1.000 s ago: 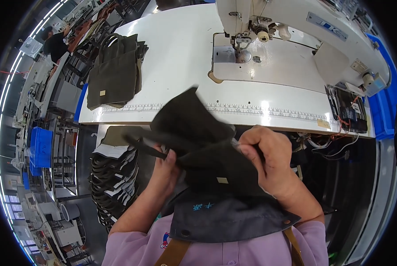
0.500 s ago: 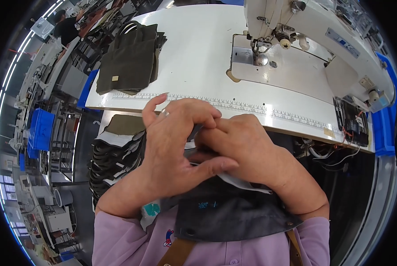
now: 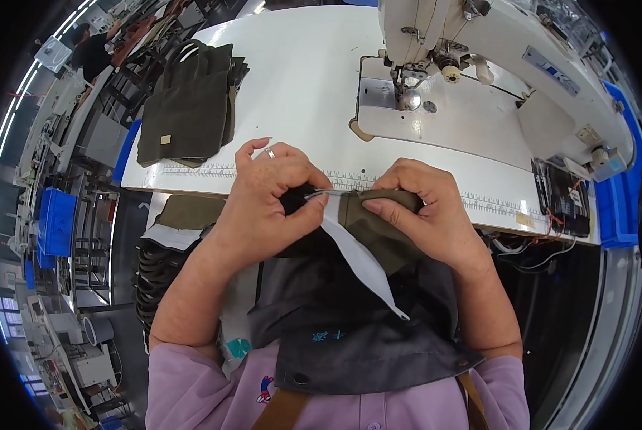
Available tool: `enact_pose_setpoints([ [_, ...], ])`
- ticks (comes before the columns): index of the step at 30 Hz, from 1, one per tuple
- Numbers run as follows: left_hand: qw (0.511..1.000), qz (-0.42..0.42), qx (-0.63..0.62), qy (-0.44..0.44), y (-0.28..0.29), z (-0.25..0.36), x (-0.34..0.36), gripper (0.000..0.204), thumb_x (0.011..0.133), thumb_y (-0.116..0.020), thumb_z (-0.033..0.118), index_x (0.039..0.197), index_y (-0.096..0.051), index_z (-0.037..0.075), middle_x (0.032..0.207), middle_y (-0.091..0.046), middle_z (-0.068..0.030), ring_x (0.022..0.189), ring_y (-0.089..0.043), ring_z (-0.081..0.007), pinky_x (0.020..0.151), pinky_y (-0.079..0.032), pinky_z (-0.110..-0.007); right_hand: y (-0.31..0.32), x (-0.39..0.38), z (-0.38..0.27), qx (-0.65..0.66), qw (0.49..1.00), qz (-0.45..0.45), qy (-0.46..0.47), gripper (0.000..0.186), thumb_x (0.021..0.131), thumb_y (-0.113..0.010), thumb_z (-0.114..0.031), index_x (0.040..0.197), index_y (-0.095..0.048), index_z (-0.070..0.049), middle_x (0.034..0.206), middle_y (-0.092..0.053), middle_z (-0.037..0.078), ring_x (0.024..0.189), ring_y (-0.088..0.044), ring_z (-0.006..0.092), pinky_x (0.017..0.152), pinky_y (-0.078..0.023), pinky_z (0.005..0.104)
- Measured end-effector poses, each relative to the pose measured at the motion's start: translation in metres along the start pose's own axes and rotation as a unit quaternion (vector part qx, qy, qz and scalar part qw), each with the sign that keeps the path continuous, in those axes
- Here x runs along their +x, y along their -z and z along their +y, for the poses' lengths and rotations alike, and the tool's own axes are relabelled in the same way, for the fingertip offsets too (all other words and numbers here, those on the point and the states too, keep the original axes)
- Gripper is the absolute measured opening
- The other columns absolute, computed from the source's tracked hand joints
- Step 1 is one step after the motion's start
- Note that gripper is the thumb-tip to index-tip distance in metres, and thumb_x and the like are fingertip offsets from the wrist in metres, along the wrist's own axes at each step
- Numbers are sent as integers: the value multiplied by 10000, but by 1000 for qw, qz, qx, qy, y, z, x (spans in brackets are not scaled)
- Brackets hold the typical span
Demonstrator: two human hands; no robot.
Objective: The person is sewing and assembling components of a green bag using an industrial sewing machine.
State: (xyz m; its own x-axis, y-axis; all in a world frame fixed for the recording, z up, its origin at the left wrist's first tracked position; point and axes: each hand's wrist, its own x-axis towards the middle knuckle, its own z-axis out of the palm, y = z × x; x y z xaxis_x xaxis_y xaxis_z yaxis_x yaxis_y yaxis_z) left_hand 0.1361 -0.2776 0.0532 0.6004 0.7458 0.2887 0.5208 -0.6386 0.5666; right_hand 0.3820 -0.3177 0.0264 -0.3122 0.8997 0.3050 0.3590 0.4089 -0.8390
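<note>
The olive fabric piece [image 3: 378, 222] was now pinched shut between the left hand [image 3: 267, 197] and right hand [image 3: 425, 215], close to the chest, short of the white surface [image 3: 299, 86]. A moment earlier it was buried under both hands; a grey lining [image 3: 356, 258], seemingly, was now exposed.

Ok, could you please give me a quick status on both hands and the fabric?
Left hand and right hand both pinching the olive fabric piece at its white lining. Held above the lap, short of the sewing table. Nothing in between.
</note>
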Motion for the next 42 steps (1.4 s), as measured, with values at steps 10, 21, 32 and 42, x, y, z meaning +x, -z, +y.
enact_pose_setpoints([
  [10,985,-20,133,-110,12,-16,60,58,871,-729,136,926,-720,122,1015,-687,33,1095,-594,-178,1099,-227,-486,0,-15,18,-136,955,261,19,147,874,-770,-84,953,-658,-29,797,-672,97,648,-638,233,615,-501,314],
  [21,941,-146,154,-264,-23,24,37,646,914,-590,627,596,-651,68,631,-604,-86,711,-634,-287,1065,-378,-475,17,-15,43,-63,958,266,-91,160,947,-720,-152,944,-644,-11,681,-632,70,592,-550,120,587,-461,272],
  [32,955,-5,167,-245,-59,13,44,279,782,-721,149,1042,-638,95,1010,-632,-30,958,-634,-205,958,-410,-414,13,-20,36,-10,964,244,-109,161,952,-714,-149,948,-644,-4,710,-642,60,639,-550,93,596,-460,259],
  [42,977,10,119,-175,-68,7,30,155,788,-738,61,936,-700,85,1024,-660,-56,926,-650,-232,892,-458,-366,13,-34,44,-37,958,270,-88,139,943,-707,-116,936,-628,-3,781,-657,71,675,-560,119,632,-461,260],
])
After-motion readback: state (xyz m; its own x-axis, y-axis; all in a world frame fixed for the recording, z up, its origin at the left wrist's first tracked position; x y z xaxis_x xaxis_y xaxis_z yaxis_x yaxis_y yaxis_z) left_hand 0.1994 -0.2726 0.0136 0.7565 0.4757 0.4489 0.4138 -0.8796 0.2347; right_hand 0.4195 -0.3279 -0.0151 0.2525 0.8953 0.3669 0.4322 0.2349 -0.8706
